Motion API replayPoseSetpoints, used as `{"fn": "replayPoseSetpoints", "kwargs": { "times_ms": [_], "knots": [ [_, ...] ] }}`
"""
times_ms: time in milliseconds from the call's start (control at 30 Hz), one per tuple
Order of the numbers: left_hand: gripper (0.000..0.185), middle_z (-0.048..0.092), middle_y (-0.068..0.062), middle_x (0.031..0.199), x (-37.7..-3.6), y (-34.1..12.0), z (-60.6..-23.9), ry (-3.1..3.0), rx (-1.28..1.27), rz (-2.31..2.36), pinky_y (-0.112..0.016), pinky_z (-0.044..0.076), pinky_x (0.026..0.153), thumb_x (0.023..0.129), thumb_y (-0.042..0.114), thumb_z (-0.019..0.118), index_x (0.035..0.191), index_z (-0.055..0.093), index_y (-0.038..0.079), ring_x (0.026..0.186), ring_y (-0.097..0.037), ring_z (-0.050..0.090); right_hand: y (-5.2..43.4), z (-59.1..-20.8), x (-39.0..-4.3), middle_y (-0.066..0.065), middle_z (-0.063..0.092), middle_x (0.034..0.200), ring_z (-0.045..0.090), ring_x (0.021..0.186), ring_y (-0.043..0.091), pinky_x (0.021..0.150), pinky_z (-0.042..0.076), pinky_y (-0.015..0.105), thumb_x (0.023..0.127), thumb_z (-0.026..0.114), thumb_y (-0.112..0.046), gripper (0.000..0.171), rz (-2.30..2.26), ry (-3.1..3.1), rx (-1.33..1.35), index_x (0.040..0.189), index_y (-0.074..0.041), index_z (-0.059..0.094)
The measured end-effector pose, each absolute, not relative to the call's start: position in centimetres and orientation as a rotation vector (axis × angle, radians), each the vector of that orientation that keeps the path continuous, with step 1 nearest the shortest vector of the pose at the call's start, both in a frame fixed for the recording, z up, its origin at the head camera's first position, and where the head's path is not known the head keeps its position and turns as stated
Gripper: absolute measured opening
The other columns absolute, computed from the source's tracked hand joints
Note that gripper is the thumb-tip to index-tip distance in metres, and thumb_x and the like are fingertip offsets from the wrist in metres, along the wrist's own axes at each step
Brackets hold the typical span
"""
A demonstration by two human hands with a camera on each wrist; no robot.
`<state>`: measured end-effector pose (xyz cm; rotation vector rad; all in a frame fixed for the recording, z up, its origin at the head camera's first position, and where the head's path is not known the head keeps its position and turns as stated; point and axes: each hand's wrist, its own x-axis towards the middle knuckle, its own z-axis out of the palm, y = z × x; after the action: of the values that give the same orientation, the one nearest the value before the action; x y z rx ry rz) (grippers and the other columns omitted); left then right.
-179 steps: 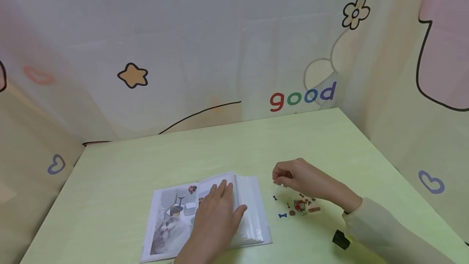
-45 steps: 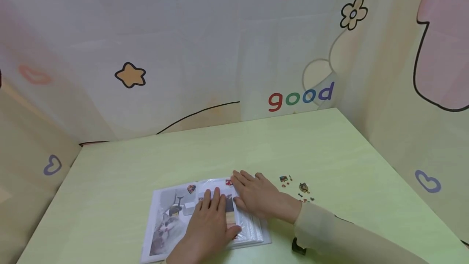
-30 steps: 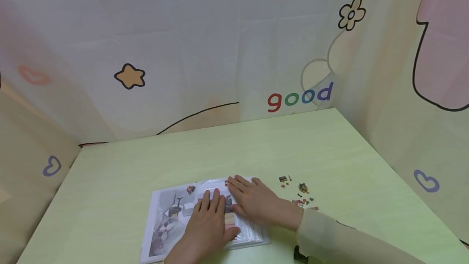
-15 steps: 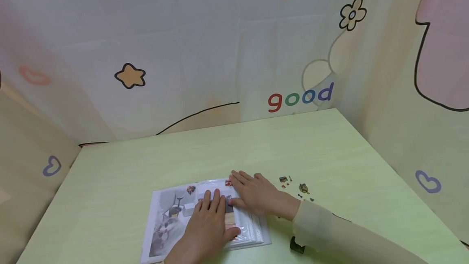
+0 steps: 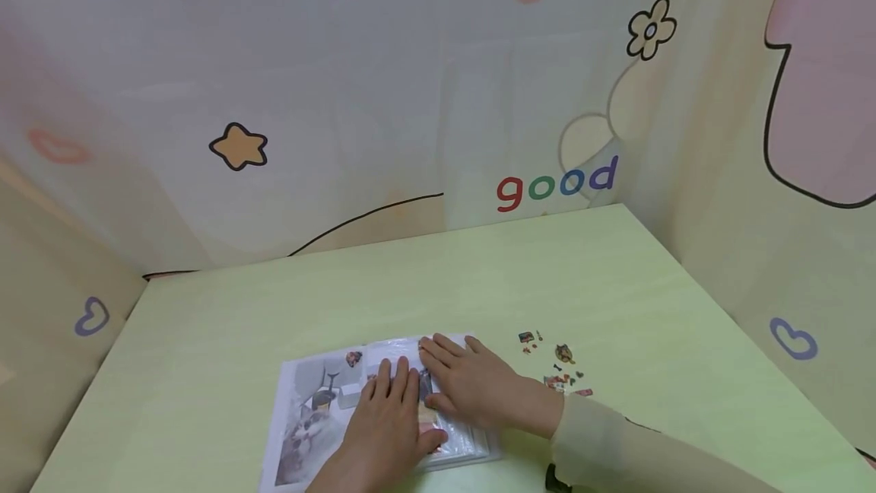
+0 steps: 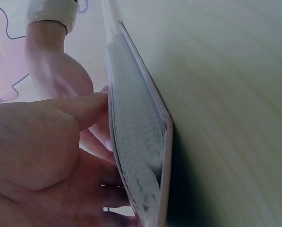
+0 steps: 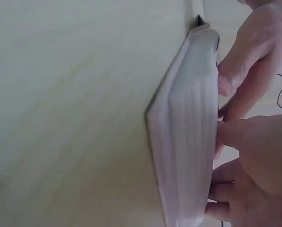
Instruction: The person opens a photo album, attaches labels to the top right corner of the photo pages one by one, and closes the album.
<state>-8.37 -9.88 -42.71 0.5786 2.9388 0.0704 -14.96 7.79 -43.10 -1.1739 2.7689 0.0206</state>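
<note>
A photo album [image 5: 279,402] lies spread on the table, its thick stack of clear-pocket pages [image 6: 136,113] on the right side. Flat across the right-hand page rests my left hand [image 5: 383,424], fingers straight and thumb spread. My right hand [image 5: 475,386] lies on the same page's upper right, fingers extended, with its thumb near the left fingers. A picture under both hands is mostly covered. On the left page a cat photo [image 5: 308,432] shows, with a small sticker [image 5: 353,359] near its upper right corner. Both wrist views show fingers touching the page stack's top.
Several small colourful stickers [image 5: 563,354] lie on the pale green table [image 5: 424,280] right of the album, some near my right sleeve [image 5: 595,432]. A black object [image 5: 556,480] shows below that sleeve. Patterned cloth [image 5: 383,97] walls the table's back and sides.
Six seconds ago my right hand was pinching over the stickers; since then it has moved left onto the album page, where it shifts slightly. A red sticker seen at its fingertips is now covered.
</note>
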Motion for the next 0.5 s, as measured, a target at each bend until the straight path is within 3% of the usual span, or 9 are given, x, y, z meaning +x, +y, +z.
{"fn": "replayPoseSetpoints", "kwargs": {
  "times_ms": [500],
  "knots": [
    [0.091,0.036,-0.025,0.161,-8.3,-9.9,-42.8,2.951,0.585,0.038,-0.058,0.033,0.116,0.098,0.066,0.054,0.152,0.043,-0.007,0.149,-0.046,0.029,7.8,-43.2,-16.8,0.009,0.025,0.169,0.023,0.155,0.029,0.12,0.027,0.057,0.104,0.045,-0.062,0.081,-0.072,2.772,-1.029,0.162,-0.007,0.031]
  ]
}}
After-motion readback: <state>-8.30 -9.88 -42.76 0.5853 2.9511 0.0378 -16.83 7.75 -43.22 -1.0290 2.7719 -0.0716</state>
